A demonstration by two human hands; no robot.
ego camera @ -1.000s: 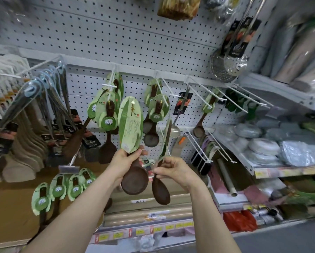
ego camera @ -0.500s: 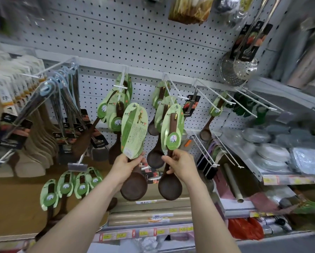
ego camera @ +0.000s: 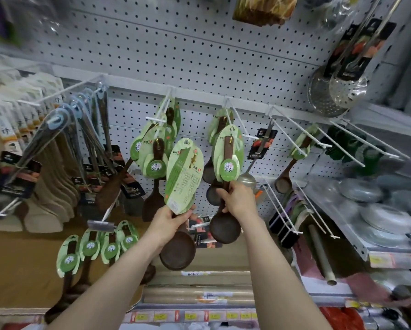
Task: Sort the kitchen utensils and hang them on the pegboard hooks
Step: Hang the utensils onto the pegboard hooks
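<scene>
1. Pegboard (ego camera: 199, 55): white, perforated, fills the upper field. White wire hooks stick out from a rail across its middle.
2. Steel skimmers (ego camera: 340, 91): two of them, hanging at the pegboard's upper right edge.
3. Hung spoons (ego camera: 155, 160): a cluster of dark wooden spoons on green cards, on a hook at the pegboard's centre-left.
4. Wide-bowled spoon (ego camera: 184, 177): dark wood on a green card with its printed back showing. It is held up in front of the pegboard's lower centre, just right of the hung cluster and free of any hook, bowl downward.
5. Narrow-bowled spoon (ego camera: 228, 153): dark wood, card front showing, in front of the pegboard and right of item 4. The card top lies against a hook (ego camera: 240, 126); I cannot tell if it is threaded on.
6. Left hand (ego camera: 168, 220): fingers wrapped round the handle of item 4, just under the card's lower edge.
7. Right hand (ego camera: 238, 198): fingers curled round the handle of item 5, just below its card and above the bowl.
</scene>
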